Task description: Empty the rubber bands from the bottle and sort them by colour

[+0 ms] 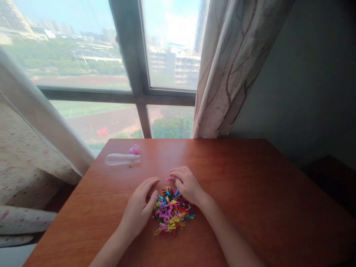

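Observation:
A heap of small colourful looped pieces [172, 213], pink, yellow, blue, red and black, lies on the wooden table. They look like tiny bands or pins; their exact kind is too small to tell. My left hand [140, 205] curves round the left side of the heap, fingers apart and thumb at its edge, holding nothing I can see. At the upper right of the heap is my right hand [187, 185], its fingers loosely bent and apart. Beside its fingertips lies one pink looped piece [169, 179], just off the heap; whether they touch is unclear.
Toward the table's far left lies a clear plastic bottle [121, 159] on its side, with a pink ringed object [134, 149] just behind it. The wooden table [250, 193] reaches the window [136, 96], which has curtains [219, 74] on both sides.

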Available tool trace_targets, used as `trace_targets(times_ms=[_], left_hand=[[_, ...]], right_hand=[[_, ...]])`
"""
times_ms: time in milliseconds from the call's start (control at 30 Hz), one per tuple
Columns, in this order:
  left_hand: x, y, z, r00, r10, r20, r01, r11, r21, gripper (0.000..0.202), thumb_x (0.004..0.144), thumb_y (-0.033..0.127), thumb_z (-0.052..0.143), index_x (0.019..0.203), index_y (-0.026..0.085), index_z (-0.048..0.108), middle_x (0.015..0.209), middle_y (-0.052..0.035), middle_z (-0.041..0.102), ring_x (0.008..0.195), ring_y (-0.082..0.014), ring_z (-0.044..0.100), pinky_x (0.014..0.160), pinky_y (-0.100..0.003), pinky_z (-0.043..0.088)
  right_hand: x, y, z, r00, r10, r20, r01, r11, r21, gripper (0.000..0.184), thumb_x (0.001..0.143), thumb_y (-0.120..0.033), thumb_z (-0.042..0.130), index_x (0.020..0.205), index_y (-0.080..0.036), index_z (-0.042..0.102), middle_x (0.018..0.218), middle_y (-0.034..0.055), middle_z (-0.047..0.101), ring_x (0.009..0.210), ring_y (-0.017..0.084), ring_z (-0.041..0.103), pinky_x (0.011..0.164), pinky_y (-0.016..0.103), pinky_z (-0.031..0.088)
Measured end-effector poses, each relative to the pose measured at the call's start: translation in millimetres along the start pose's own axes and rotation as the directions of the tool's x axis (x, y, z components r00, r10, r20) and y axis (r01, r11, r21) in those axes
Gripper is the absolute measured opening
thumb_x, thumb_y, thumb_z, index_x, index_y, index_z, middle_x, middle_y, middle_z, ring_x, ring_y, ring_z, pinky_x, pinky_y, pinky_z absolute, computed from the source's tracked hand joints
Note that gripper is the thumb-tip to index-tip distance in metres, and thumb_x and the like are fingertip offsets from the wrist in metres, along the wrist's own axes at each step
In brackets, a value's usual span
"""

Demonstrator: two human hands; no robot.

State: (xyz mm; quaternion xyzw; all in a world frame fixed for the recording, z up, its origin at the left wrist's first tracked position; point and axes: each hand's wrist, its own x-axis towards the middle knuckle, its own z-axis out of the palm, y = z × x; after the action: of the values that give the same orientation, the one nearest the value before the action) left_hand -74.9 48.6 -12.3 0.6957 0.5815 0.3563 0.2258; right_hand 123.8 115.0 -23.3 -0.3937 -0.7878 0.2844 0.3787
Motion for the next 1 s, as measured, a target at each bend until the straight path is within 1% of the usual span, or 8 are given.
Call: trace_targets(times_ms=[133, 233, 333, 467, 633, 733, 900, 1000], left_hand=[[-11.0, -0.4, 15.9, 1.000, -0.005, -0.022, 0.005, 1.000, 0.029, 0.041, 0.091, 0.032, 0.046, 0.125, 0.014, 0.058, 0.130, -0.0149, 0.061, 0.122, -0.0270, 0.056, 0.107, -0.048, 0.044], [-17.8, 9.4, 21.4, 1.000, 0.007, 0.027, -0.006, 1.000, -0.018, 0.042, 0.092, 0.031, 0.045, 0.130, 0.017, 0.055, 0.134, -0.0139, 0.059, 0.125, -0.0260, 0.055, 0.109, -0.046, 0.043], [-21.9, 23.9, 23.8, 0.997, -0.003, 0.079, 0.012, 0.993, -0.114, 0.041, 0.094, 0.030, 0.044, 0.131, 0.018, 0.054, 0.133, -0.0126, 0.061, 0.123, -0.0245, 0.057, 0.107, -0.043, 0.045], [-23.2, 35.7, 23.1, 0.993, 0.027, 0.113, 0.001, 0.972, -0.236, 0.040, 0.093, 0.028, 0.045, 0.131, 0.019, 0.055, 0.129, -0.0109, 0.064, 0.118, -0.0230, 0.061, 0.102, -0.037, 0.049], [-21.6, 20.8, 12.1, 0.998, 0.006, 0.059, 0.003, 0.990, -0.139, 0.036, 0.094, 0.028, 0.043, 0.125, 0.019, 0.059, 0.124, -0.0099, 0.067, 0.117, -0.0232, 0.062, 0.102, -0.038, 0.048], [-21.0, 10.2, 7.5, 0.999, -0.043, -0.028, 0.042, 0.998, -0.046, 0.037, 0.094, 0.032, 0.043, 0.123, 0.017, 0.060, 0.124, -0.0120, 0.067, 0.118, -0.0256, 0.061, 0.103, -0.043, 0.047], [-21.3, 13.7, 15.5, 0.998, -0.056, -0.019, 0.055, 0.997, -0.045, 0.041, 0.094, 0.034, 0.040, 0.125, 0.015, 0.059, 0.128, -0.0136, 0.064, 0.119, -0.0256, 0.060, 0.104, -0.045, 0.047], [-22.0, 22.5, 26.7, 0.998, -0.060, -0.011, 0.059, 0.994, -0.092, 0.041, 0.093, 0.034, 0.043, 0.127, 0.016, 0.058, 0.129, -0.0135, 0.064, 0.121, -0.0260, 0.059, 0.105, -0.046, 0.045]], right_hand=[[-5.4, -13.2, 4.7, 0.989, -0.048, 0.140, 0.047, 0.999, 0.007, 0.035, 0.080, -0.003, 0.048, 0.099, -0.020, 0.072, 0.101, 0.0040, 0.071, 0.100, 0.018, 0.059, 0.095, 0.033, 0.044], [-14.8, -22.3, 0.1, 0.986, -0.009, 0.168, -0.014, 0.991, 0.131, 0.039, 0.077, -0.003, 0.044, 0.097, -0.020, 0.072, 0.097, 0.0023, 0.073, 0.094, 0.016, 0.063, 0.091, 0.030, 0.047], [-23.2, -27.5, -7.8, 0.987, 0.085, 0.140, -0.120, 0.956, 0.269, 0.036, 0.075, -0.005, 0.042, 0.086, -0.020, 0.073, 0.088, 0.0006, 0.074, 0.083, 0.015, 0.067, 0.082, 0.026, 0.051], [-31.2, -24.0, -18.0, 0.984, 0.175, 0.019, -0.172, 0.933, 0.315, 0.028, 0.075, -0.009, 0.046, 0.081, -0.020, 0.072, 0.081, 0.0010, 0.073, 0.079, 0.016, 0.068, 0.077, 0.026, 0.052], [-38.7, -7.2, -21.4, 0.964, 0.216, -0.156, -0.175, 0.955, 0.240, 0.030, 0.081, -0.014, 0.049, 0.101, -0.019, 0.070, 0.104, 0.0054, 0.071, 0.101, 0.020, 0.064, 0.093, 0.033, 0.049], [-41.5, -5.4, -13.6, 0.972, 0.180, -0.151, -0.153, 0.973, 0.173, 0.034, 0.086, -0.015, 0.045, 0.113, -0.019, 0.066, 0.116, 0.0073, 0.067, 0.112, 0.020, 0.059, 0.101, 0.036, 0.044], [-48.3, -26.7, 8.2, 0.987, 0.110, -0.118, -0.105, 0.993, 0.047, 0.032, 0.092, -0.017, 0.041, 0.114, -0.019, 0.064, 0.113, 0.0087, 0.066, 0.108, 0.021, 0.058, 0.099, 0.037, 0.045], [-53.7, -41.8, 19.7, 0.986, 0.109, -0.123, -0.105, 0.994, 0.044, 0.032, 0.091, -0.016, 0.041, 0.114, -0.020, 0.063, 0.111, 0.0080, 0.066, 0.106, 0.021, 0.058, 0.098, 0.036, 0.046]])
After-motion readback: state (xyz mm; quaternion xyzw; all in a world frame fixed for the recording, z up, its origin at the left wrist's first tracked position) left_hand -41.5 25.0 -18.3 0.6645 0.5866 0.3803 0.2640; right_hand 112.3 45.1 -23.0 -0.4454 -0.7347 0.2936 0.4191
